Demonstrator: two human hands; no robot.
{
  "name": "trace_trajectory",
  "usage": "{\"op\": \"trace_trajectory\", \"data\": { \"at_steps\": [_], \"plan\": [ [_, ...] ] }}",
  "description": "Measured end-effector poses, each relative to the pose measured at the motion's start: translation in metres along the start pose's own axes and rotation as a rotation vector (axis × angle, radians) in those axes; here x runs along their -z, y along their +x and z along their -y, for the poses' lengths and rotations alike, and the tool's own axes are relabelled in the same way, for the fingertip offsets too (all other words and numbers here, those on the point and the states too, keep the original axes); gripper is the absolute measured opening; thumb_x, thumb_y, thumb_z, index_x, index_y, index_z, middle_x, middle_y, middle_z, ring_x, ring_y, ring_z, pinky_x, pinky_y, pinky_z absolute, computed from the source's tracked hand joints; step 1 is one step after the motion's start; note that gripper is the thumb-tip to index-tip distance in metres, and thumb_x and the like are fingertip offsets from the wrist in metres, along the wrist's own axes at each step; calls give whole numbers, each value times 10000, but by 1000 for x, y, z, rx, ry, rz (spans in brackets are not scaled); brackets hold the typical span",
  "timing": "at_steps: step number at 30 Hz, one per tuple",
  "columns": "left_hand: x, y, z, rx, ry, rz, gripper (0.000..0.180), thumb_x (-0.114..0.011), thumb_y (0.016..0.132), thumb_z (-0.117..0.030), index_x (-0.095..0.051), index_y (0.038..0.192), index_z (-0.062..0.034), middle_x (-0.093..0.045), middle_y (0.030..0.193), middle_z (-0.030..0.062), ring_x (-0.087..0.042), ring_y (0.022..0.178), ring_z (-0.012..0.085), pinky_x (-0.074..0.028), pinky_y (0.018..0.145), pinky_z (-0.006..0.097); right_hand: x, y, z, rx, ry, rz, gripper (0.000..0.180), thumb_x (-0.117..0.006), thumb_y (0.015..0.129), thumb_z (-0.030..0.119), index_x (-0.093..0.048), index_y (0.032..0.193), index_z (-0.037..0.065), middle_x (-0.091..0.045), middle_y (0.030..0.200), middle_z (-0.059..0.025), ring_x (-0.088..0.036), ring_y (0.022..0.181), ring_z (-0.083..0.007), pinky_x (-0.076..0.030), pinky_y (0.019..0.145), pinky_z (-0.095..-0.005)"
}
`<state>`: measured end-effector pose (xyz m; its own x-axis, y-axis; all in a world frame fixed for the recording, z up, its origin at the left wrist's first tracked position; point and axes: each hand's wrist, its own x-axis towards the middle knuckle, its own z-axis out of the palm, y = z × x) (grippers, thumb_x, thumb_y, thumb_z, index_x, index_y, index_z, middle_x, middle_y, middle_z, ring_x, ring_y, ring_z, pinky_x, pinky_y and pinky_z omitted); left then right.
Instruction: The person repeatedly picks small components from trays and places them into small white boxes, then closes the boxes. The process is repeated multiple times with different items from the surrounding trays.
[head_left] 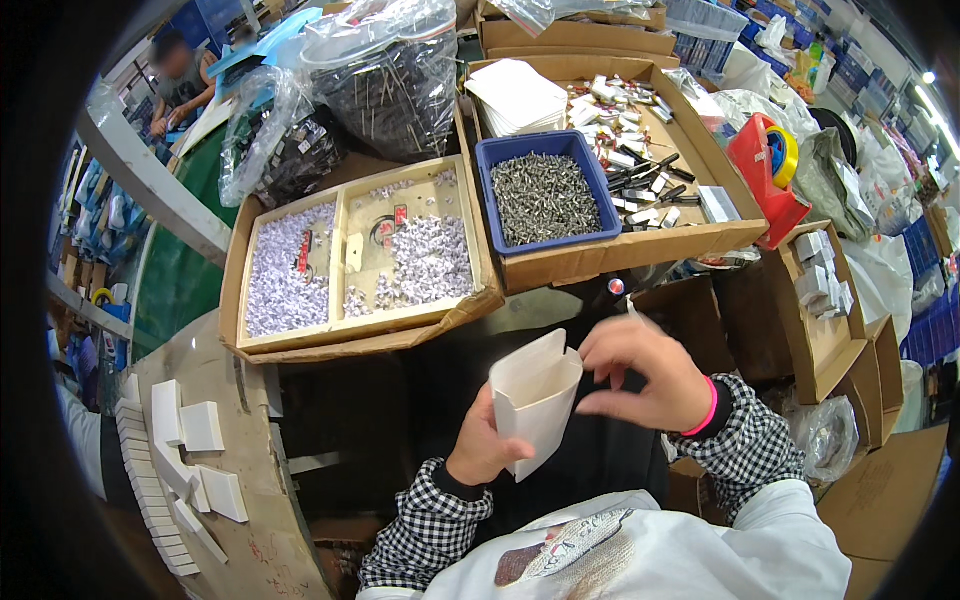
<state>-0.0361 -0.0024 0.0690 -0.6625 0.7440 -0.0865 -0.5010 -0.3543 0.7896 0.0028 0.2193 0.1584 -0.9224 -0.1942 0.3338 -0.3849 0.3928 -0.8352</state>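
"How were the hands placed?"

"The left hand (488, 447) gripped a white box (540, 425), tilted, its top open; the right hand (650, 380), fingers loosely curled and thumb apart, was just beside that opening."

"And beyond them?"

"A divided wooden tray (338, 250) held small white pieces (285, 285); right of it stood a blue bin (565, 240) of metal parts (545, 200)."

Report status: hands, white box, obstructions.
Left hand gripping white box, top open. Right hand close beside opening, contact unclear. No obstruction visible between them.
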Motion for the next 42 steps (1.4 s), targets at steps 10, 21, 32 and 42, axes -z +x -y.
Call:
{"op": "trace_trajectory", "data": {
  "at_steps": [10, 21, 32, 42],
  "plan": [
    [2, -3, 27, 52, -208, 158, 764, -642, 820, -476, -335, 1378, -54, -436, 1349, 88, -457, 1202, 198, -380, 1005, 383, -8, -31, -35, -521, 618, 195, 403, -637, 865, 73, -540, 1253, 15, -654, 953, -57, -588, 762, -82, -498, 681, -236],
    [-15, -17, 35, 77, 169, -345, 365, -521, 931, -50, -462, 1284, 25, -575, 1186, 107, -548, 1082, 153, -437, 938, 286, -27, -57, -55, -410, 48, 35, 335, -653, 841, 68, -579, 1164, 14, -673, 978, -122, -658, 844, -152, -531, 739, -276],
    [-15, -20, 34, -103, 740, -309, 339, -626, 854, -21, -588, 1189, -61, -646, 1041, 128, -631, 887, 163, -501, 759, 247, -49, -79, -53, -477, 170, -162, 278, -654, 828, 16, -619, 1103, 0, -672, 1009, -115, -662, 876, -151, -537, 771, -248],
    [-17, -17, 1, 66, 611, -247, 183, -614, 868, -46, -648, 1046, -19, -644, 1018, 95, -621, 862, 153, -490, 767, 236, -52, -77, -59, -432, 484, -106, 135, -649, 842, 32, -640, 965, -25, -658, 1013, -107, -634, 879, -143, -516, 776, -247]
  ]
}}
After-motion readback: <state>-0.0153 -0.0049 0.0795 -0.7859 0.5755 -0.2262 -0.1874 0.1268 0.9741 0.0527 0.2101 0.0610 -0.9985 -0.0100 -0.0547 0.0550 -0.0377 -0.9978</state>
